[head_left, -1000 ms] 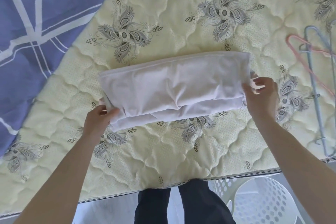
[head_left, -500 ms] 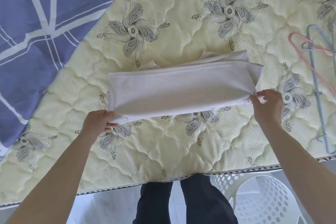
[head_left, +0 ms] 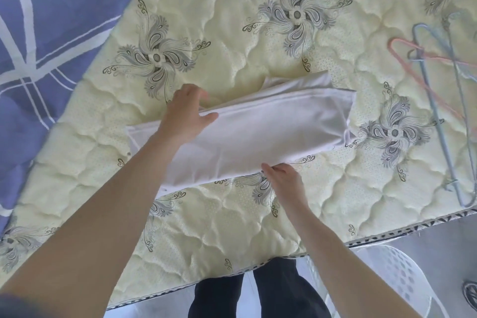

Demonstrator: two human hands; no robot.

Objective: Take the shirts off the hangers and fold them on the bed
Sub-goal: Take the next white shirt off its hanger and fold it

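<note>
White shirt (head_left: 271, 131): left hand (head_left: 184, 117) grips one edge, right hand (head_left: 282, 181) pinches the opposite. Risk: ends outside both grips may sag, unfolding.

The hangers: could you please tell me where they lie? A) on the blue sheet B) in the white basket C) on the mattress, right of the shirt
C: the hangers lie on the mattress, right of the shirt and apart from it.

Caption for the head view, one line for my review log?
Left hand grips the far edge of a white shirt on the mattress, right hand pinches its near edge; hangers lie aside.
</note>
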